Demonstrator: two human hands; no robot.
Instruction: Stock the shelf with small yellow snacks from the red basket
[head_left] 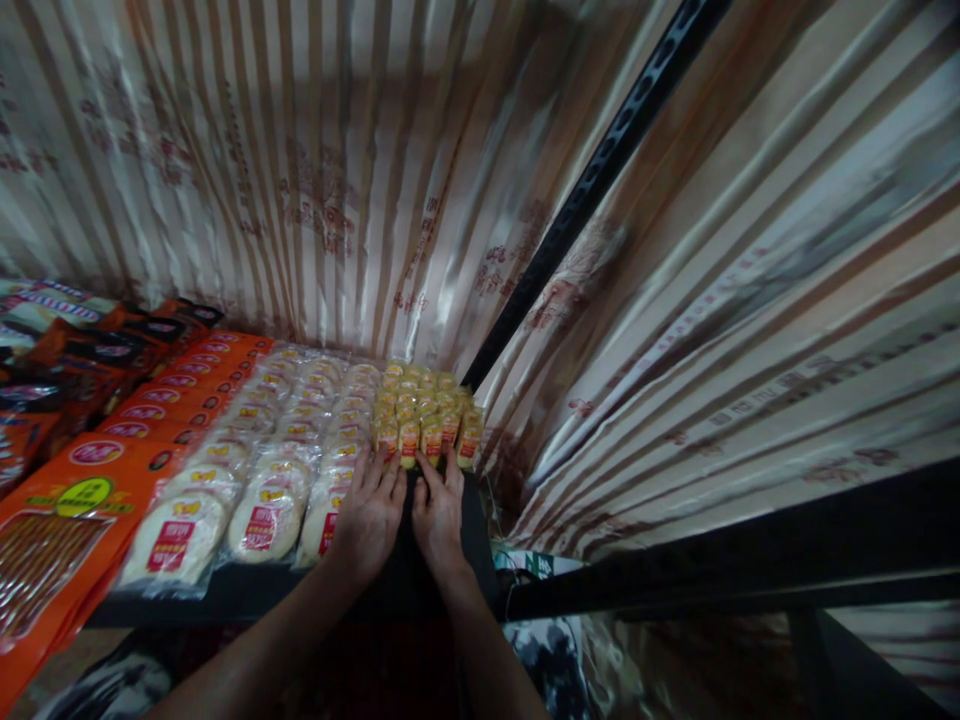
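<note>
Small yellow snack packets (420, 405) with red labels stand in close rows at the right end of a dark shelf (225, 592). My left hand (373, 508) reaches to the front row, palm down, its fingers stretched out and fingertips against the packets. Beside it my right hand (439, 510) does the same, with fingers extended onto the front packets a little to the right. Neither hand is wrapped around anything. Just left of my left hand lie overlapping rows of round white crackers in clear wrappers (262, 510), partly covered by that hand.
Farther left are overlapping orange snack bags (97, 480) and darker orange-and-black bags (97, 350). A black slotted post (570, 225) rises behind the yellow packets. Striped printed sheeting (337, 180) hangs behind and to the right. A black bar (712, 550) crosses the lower right.
</note>
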